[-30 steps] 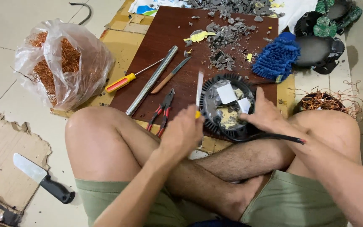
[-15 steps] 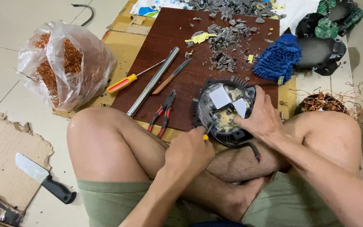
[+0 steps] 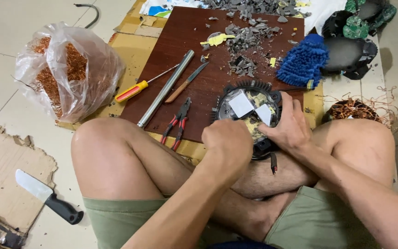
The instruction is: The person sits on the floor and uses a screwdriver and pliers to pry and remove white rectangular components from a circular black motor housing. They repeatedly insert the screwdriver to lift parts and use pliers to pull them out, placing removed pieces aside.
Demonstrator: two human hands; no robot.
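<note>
Round black finned housing (image 3: 249, 115), tipped on lap at near edge of dark brown board (image 3: 199, 50), face w/ white patches and yellowish residue turned up. Right hand (image 3: 287, 129) clamped on housing's right rim, fingers wrapped over edge, steadying. Left hand (image 3: 226, 140) clenched to fist at housing's lower-left rim; tool inside fist prob. present, not visible from this angle. Housing directly ahead of left fist, touching or nearly so; left hand nearer the open face.

Also on board: red-handled pliers (image 3: 176, 123), steel tube (image 3: 166, 88), small knife (image 3: 186, 83), yellow-handled screwdriver (image 3: 139, 87), grey rubble (image 3: 245, 41), blue mitt (image 3: 302, 60). Off board: bag of copper wire (image 3: 65, 69), black-handled knife (image 3: 47, 196) on cardboard, copper coil (image 3: 353, 109) by right knee.
</note>
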